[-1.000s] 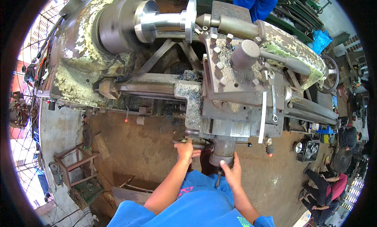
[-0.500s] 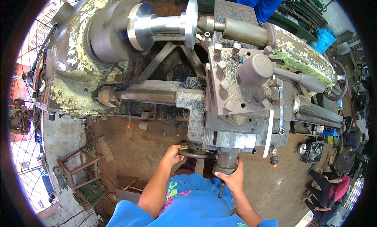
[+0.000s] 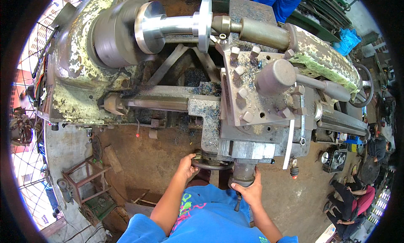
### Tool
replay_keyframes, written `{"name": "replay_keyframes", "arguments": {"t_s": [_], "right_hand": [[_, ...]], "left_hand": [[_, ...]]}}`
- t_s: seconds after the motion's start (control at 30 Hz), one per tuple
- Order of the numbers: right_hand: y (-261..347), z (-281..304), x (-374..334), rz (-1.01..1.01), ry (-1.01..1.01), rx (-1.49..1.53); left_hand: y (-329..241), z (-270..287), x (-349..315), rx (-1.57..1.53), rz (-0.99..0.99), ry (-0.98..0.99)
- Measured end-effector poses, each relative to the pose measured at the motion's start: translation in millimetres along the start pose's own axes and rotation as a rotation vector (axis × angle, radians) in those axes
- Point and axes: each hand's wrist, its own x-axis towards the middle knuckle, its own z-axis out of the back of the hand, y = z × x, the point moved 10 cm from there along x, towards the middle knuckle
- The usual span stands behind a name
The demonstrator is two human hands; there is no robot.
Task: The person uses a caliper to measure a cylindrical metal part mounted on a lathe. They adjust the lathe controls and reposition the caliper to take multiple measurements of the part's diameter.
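I stand at a large metal lathe. My left hand (image 3: pixel 186 167) is closed on the rim of a dark handwheel (image 3: pixel 212 164) below the carriage. Around the round collar of the cross-slide handle (image 3: pixel 244 174) my right hand (image 3: pixel 251 187) is wrapped, thumb on its near side. A shiny flanged metal workpiece (image 3: pixel 179 25) sits between the blurred chuck (image 3: pixel 115 32) and the tailstock centre (image 3: pixel 221 25). Close to the workpiece's right flange, the tool post (image 3: pixel 275 77) carries a cutting tool whose tip is hard to make out.
A wrench (image 3: pixel 302 121) and a pale strip (image 3: pixel 289 144) lie at the tool post's right. Metal chips cover the carriage (image 3: pixel 206 104). A rusty metal frame (image 3: pixel 90 180) stands at lower left. Another person (image 3: pixel 357 201) sits at right; blue trousers (image 3: pixel 280 3) show behind the lathe.
Both hands keep their hold in nearly the same places. The chuck stays blurred, as if spinning. Otherwise the view has shifted only slightly.
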Motion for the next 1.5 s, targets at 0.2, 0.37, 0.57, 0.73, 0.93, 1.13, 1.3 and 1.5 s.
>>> {"name": "replay_keyframes", "arguments": {"t_s": [0.2,0.37,0.57,0.73,0.93,1.13,1.3,1.5], "right_hand": [[1.5,1.0,0.8,0.026,-0.015,-0.03],[-4.1,0.6,1.6,0.005,-0.007,-0.031],[-1.5,-0.2,0.7,0.024,-0.026,0.03],[-10.5,0.6,2.1,0.006,-0.012,0.002],[-34.5,-10.7,14.8,0.045,0.088,0.295],[-53.8,-21.3,22.7,-0.001,0.233,0.556],[-51.9,-24.2,25.1,0.009,0.314,0.616],[-87.0,-32.4,29.1,-0.119,0.544,0.932]], "left_hand": [[4.9,1.3,8.1,-0.101,0.013,0.054],[12.5,9.9,23.5,-0.189,0.009,-0.081],[5.7,-4.0,-5.1,-0.085,-0.282,-0.212],[3.2,-5.2,-6.6,-0.114,-0.231,-0.117],[1.0,-3.3,-3.3,-0.067,-0.206,-0.083],[2.2,0.9,-0.7,-0.039,-0.235,-0.128],[0.8,-3.0,1.3,-0.067,-0.187,-0.035],[-0.8,-19.8,-27.8,0.027,-0.22,-0.064]]}}
